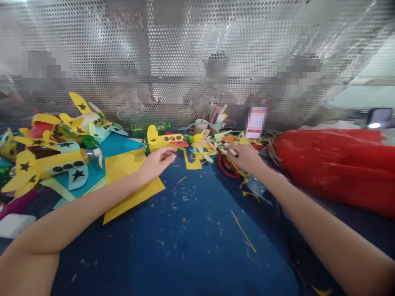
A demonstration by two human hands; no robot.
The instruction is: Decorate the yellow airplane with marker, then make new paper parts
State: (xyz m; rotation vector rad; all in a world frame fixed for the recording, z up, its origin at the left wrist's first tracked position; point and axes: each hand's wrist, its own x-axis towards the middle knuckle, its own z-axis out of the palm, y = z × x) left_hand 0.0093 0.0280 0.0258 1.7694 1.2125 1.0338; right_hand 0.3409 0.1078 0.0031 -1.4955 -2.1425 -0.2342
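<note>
My left hand [157, 162] hovers over the corner of a yellow paper sheet [132, 189], its fingers loosely bent with nothing visible in them. Just beyond its fingertips lies a yellow paper-wrapped bottle plane [168, 139] with dark round windows, a star on its tail and a red piece at its side. Over a heap of paper scraps [205, 148] to the right is my right hand [245, 158], fingers drawn together. A small pale and dark item shows at those fingers, too unclear to name. Below them a red loop [228, 166] lies on the table.
Several bottle planes [58, 162] crowd the left side. A blue tabletop [185, 238] bears small shavings and a thin yellow strip [243, 232]. A phone [256, 122] stands at the back, a red plastic-covered bundle [336, 164] lies right, and a perforated metallic screen [185, 49] rises behind.
</note>
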